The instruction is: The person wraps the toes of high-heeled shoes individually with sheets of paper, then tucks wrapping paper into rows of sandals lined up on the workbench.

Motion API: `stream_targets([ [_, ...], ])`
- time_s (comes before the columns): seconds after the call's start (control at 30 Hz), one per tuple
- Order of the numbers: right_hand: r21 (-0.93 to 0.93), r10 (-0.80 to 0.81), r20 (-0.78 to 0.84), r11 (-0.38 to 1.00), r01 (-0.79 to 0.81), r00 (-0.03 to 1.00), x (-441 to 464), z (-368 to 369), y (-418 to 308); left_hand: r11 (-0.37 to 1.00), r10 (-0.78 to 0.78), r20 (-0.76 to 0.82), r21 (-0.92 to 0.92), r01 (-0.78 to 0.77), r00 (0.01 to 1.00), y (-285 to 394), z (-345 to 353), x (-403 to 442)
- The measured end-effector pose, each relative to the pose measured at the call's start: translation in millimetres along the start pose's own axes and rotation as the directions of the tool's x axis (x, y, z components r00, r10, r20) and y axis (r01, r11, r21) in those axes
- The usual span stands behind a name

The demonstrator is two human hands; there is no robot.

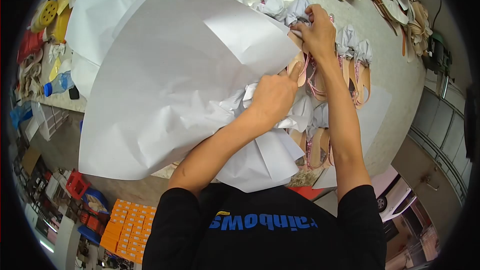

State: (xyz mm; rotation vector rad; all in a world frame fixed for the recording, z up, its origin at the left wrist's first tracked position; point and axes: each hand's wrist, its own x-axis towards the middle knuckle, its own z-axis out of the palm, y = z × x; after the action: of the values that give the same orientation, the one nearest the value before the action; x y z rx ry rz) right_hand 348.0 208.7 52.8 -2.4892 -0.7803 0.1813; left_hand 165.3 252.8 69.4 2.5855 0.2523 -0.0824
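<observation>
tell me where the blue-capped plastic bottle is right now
In the head view, the blue-capped plastic bottle is at the far left, just left of the large white paper sheet and beside a small black object.

left forearm point(220, 142): slants up toward frame centre | left hand point(272, 100): mid-frame, back upward, index finger point(296, 71) extended | right forearm point(344, 115): nearly vertical, right of centre | right hand point(320, 34): upper right of centre, fingers bent, thumb point(299, 27) apart

The single head-worn camera looks forward and down at the table point(392, 65) from close above.
</observation>
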Motion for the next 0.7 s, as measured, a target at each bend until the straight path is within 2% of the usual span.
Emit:
stream_targets([
  [0.07,-0.048,0.11,0.09,0.993,-0.106,0.99,-5.5,-5.2,-0.2,1.0,-0.01,0.009,-0.01,0.01,1.0,9.4,2.9,-7.9],
  [0.1,-0.04,0.097,0.077,0.995,-0.094,0.992,-5.7,-10.6,-0.5,1.0,-0.008,-0.005,0.002,0.008,1.0,11.4,0.5,-8.2],
  [0.2,-0.108,-0.13,0.077,0.985,0.138,0.989,-16.1,-15.7,-1.1,0.997,0.079,0.022,-0.003,-0.079,0.997,8.4,-12.0,-16.4],
  [0.23,-0.024,-0.219,0.062,0.975,0.221,0.974,-21.1,-23.0,-20.8,0.995,0.099,0.027,-0.006,-0.098,0.995,9.5,-33.2,-19.2],
  [0.27,0.058,-0.307,0.046,0.951,0.304,0.951,-25.9,-29.9,-39.3,0.992,0.069,-0.002,-0.104,-0.069,0.998,22.1,-53.0,-35.9],
  [0.3,0.243,-0.372,-0.004,0.9,0.362,0.928,-42.1,-36.8,-71.3,0.987,0.063,-0.003,-0.147,-0.063,0.998,37.1,-78.6,-66.1],
  [0.33,0.253,-0.368,-0.019,0.898,0.361,0.93,-50.6,-29.3,-89.8,0.98,0.057,-0.005,-0.189,-0.056,0.998,51.9,-104.5,-95.7],
  [0.37,0.201,-0.39,0.046,0.905,0.374,0.919,-55.4,-21.9,-107.3,0.975,0.019,-0.146,-0.215,-0.051,0.989,52.1,-121.6,-126.9],
  [0.4,0.145,-0.415,0.105,0.905,0.399,0.904,-60.0,-19.2,-122.7,0.97,-0.017,-0.293,-0.239,-0.056,0.956,49.0,-137.0,-153.5],
  [0.47,0.141,-0.169,0.406,0.983,0.121,0.898,-78.4,-10.1,-140.0,0.959,-0.237,-0.362,-0.234,0.159,0.901,30.0,-143.3,-200.3],
  [0.5,-0.012,-0.228,0.478,0.964,0.265,0.848,-92.6,-21.8,-155.2,0.838,-0.528,-0.194,-0.276,0.47,0.827,25.7,-144.7,-224.7],
  [0.53,0.256,-0.36,0.378,0.926,0.277,0.853,-114.0,-10.9,-149.5,0.807,-0.589,-0.328,-0.288,0.515,0.739,15.1,-136.4,-245.9],
  [0.57,0.505,-0.466,0.263,0.812,0.291,0.845,-139.9,1.9,-142.1,0.765,-0.642,-0.445,-0.317,0.561,0.624,6.6,-120.9,-262.9],
  [0.6,0.494,-0.466,0.287,0.82,0.287,0.837,-166.0,-7.5,-152.9,0.764,-0.642,-0.459,-0.319,0.561,0.614,4.8,-105.7,-275.2],
  [0.63,0.483,-0.462,0.306,0.829,0.283,0.832,-193.5,-17.8,-165.7,0.762,-0.648,-0.493,-0.423,0.491,0.58,1.4,-92.3,-284.2],
  [0.67,0.508,-0.448,0.451,0.84,0.19,0.772,-222.9,-31.0,-175.8,0.758,-0.649,-0.533,-0.515,0.401,0.543,-4.9,-81.2,-287.2],
  [0.7,0.582,-0.517,0.397,0.781,0.228,0.758,-249.0,-38.8,-181.8,0.745,-0.655,-0.565,-0.595,0.301,0.502,-11.4,-70.4,-289.3],
])
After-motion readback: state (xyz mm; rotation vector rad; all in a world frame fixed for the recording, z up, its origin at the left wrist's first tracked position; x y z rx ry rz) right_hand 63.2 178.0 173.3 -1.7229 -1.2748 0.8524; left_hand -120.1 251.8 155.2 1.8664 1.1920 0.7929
